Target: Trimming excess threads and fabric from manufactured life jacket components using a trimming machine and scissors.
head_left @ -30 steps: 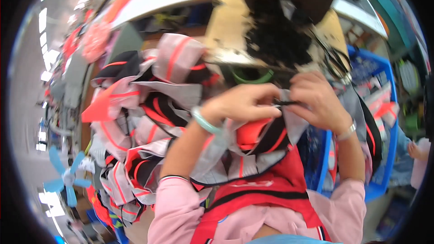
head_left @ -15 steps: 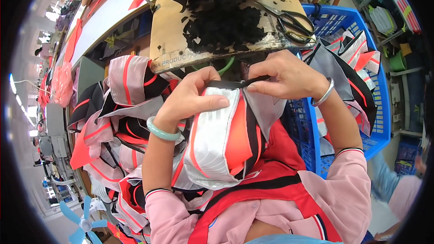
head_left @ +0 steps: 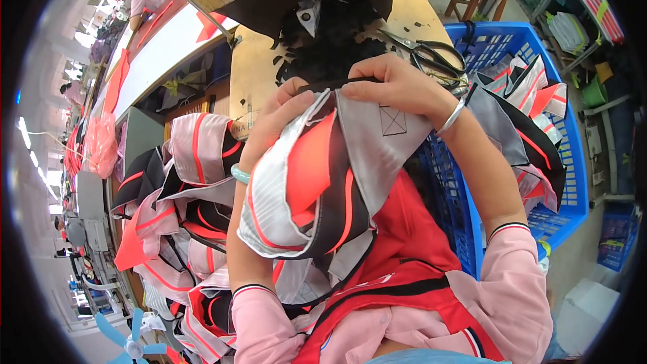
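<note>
Striped fabric piece (head_left: 330, 185) hangs from both your hands, before your red apron (head_left: 421, 229) and at the near side of the tan worktable (head_left: 253, 71). Your left hand (head_left: 273, 118) pinches its upper edge, thumb in front, beside a black strip (head_left: 322, 85) that runs across to your right hand (head_left: 394, 87). There your thumb presses the top of the grey panel (head_left: 384, 138), fingers curled close; I cannot tell how the hidden fingertips sit. Beyond your hands lie black scraps (head_left: 330, 61) and scissors (head_left: 441, 59). Similar pieces (head_left: 195, 145) are heaped to your left, and a blue basket (head_left: 571, 192) stands to your right, holding more
</note>
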Available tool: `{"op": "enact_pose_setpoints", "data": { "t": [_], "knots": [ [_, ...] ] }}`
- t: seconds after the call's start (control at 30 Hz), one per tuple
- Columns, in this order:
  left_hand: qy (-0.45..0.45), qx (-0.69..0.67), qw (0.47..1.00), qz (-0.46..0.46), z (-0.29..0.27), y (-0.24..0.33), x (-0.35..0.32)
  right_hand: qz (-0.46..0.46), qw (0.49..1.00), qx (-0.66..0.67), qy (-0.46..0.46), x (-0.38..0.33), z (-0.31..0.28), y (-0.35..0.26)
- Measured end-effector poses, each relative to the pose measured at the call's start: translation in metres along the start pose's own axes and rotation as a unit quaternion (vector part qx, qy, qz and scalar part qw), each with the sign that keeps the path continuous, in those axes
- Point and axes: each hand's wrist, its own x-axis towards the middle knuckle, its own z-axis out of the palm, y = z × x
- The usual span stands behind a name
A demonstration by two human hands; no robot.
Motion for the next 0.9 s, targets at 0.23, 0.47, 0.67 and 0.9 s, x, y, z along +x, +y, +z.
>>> {"op": "enact_pose_setpoints", "data": {
  "t": [0.23,0.47,0.67,0.9],
  "knots": [
    [0.056,-0.035,0.998,0.017,0.004,0.017,0.027,-0.004,1.000,0.001,0.029,0.027,-0.015,-0.007],
    [0.013,-0.129,0.992,0.003,-0.020,0.015,0.042,0.017,0.999,-0.016,0.044,0.039,-0.021,-0.011],
    [-0.009,-0.115,0.993,-0.001,-0.027,0.003,0.040,0.032,0.993,-0.075,0.081,0.041,-0.025,-0.023],
    [0.011,-0.084,0.996,-0.020,-0.025,0.002,0.039,-0.013,0.994,-0.069,0.082,0.053,-0.030,-0.014]
  ]
}}
